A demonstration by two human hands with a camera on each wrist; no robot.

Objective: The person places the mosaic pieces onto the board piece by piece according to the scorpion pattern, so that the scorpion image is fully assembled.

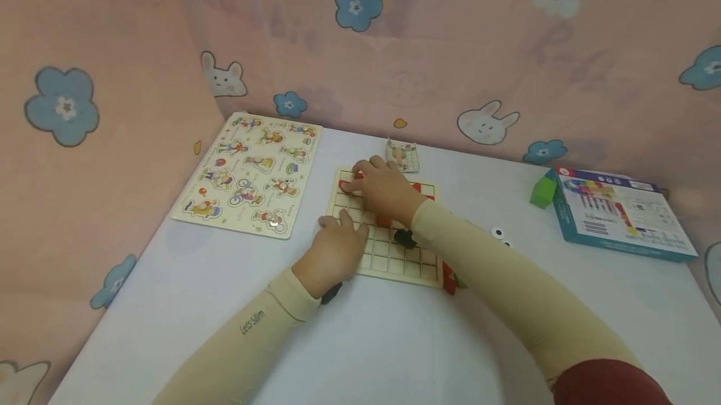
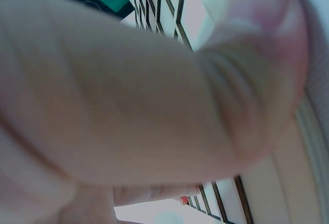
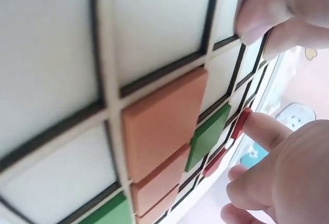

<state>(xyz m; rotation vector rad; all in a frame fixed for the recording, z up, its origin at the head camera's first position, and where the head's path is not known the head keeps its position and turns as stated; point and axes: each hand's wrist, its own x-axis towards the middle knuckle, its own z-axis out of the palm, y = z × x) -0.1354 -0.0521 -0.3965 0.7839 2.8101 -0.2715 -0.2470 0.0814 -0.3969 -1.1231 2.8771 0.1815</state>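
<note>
A wooden grid board [image 1: 397, 267] lies mid-table with coloured square tiles in some cells. My right hand [image 1: 388, 189] reaches over its upper left part. In the right wrist view, one finger of that hand presses on a red tile [image 3: 239, 125], while its other fingers bend in. Nearer that camera sit orange tiles [image 3: 162, 124] and a green tile [image 3: 208, 137]. My left hand [image 1: 336, 247] rests on the board's left edge with fingers spread over the cells. Its thumb [image 2: 257, 70] fills much of the left wrist view and lies along the edge.
Behind the board stands a small patterned card [image 1: 404, 158]. A picture puzzle board [image 1: 281, 223] is at the left. On the right are a green block [image 1: 543, 192] and a printed box [image 1: 636, 217]. Red pieces [image 1: 449, 280] and white eye-like discs [image 1: 497, 233] lie beside the board.
</note>
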